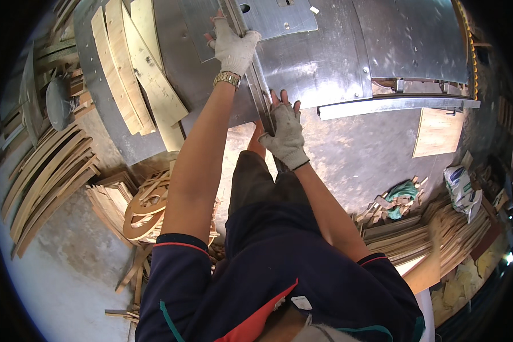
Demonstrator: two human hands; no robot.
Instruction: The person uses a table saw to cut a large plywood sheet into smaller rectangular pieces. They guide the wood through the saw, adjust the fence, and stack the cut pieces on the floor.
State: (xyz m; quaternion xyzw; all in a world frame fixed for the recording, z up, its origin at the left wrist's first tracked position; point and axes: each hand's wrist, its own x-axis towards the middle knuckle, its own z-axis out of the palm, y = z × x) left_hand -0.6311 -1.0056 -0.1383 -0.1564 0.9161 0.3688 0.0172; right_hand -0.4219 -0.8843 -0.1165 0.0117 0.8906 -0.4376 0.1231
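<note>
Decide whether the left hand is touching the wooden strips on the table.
Apart. The head view shows bare grey tabletop between the left hand and the wooden strips.

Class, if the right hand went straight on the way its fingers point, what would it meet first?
The right hand would probably meet the shiny metal tabletop first, directly ahead; depth is unclear, so it might pass just above the surface.

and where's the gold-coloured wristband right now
In the head view, left of centre near the top, the wristband sits between the gloved left hand and the bare left forearm.
</note>
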